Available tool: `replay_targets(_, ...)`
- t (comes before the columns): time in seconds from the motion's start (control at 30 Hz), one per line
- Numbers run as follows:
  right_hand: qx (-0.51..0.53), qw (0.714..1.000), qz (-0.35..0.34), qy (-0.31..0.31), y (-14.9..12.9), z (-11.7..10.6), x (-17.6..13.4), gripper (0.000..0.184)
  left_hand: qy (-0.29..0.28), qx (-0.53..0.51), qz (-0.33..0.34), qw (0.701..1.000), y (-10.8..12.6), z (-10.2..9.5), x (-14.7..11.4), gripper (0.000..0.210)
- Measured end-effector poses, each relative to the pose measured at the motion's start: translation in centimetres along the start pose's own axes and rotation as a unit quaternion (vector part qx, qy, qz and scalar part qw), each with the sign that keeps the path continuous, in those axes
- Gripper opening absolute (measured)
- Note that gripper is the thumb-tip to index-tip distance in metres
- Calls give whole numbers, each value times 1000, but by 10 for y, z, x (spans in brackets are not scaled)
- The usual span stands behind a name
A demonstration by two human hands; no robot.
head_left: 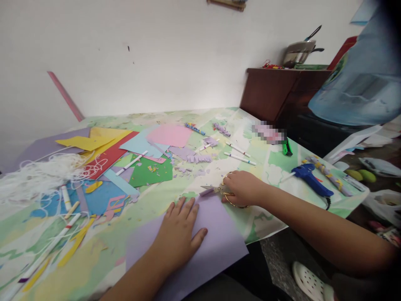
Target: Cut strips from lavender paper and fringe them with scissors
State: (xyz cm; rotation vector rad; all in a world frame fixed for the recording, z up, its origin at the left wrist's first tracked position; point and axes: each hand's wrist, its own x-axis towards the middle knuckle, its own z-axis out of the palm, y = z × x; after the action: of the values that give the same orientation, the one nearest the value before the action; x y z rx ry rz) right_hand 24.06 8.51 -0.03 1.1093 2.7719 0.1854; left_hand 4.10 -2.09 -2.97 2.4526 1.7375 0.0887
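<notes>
A large sheet of light purple paper (219, 234) lies at the table's near edge and overhangs it. My left hand (181, 230) rests flat on the sheet with its fingers spread. My right hand (242, 189) grips a pair of scissors (219, 190) by the gold handles, blades pointing left. Just under the blades, at the top edge of the sheet, sits a small darker purple strip or roll (206, 192). A fringed purple paper strip (199, 159) lies farther back, among small paper scraps.
Coloured paper sheets (169, 136) and tangled white string (46, 173) cover the left side. Several markers (239, 159) lie about. On the right are a blue glue gun (308, 177) and a green box cutter (286, 147). A large water bottle (360, 92) stands beyond the table.
</notes>
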Motion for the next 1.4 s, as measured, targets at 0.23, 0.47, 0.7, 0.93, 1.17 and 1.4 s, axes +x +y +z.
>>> replay_targets(0.23, 3, 999, 10, -36, 3, -1, -6, 45, -5, -10, -14, 1000, 3, -6, 5, 60)
replay_targets(0.47, -4, 1000, 9, -18, -2, -1, 1, 46, 6, -16, 24, 1000, 26, -6, 15, 62)
replay_targets(0.7, -2, 1000, 20, -20, -4, -3, 1, 46, 5, -39, 25, 999, 40, 4, 13, 65)
replay_targets(0.93, -2, 999, 37, -15, -7, -1, 1, 45, 22, -41, 34, 998, 43, 7, 14, 62)
replay_targets(1.17, 4, 997, 55, -52, -3, -1, 4, 49, 24, -41, 39, 998, 41, 7, 15, 61)
replay_targets(1.4, -11, 997, 29, -74, 3, -2, 6, 47, 33, -45, 43, 998, 41, 9, 14, 57)
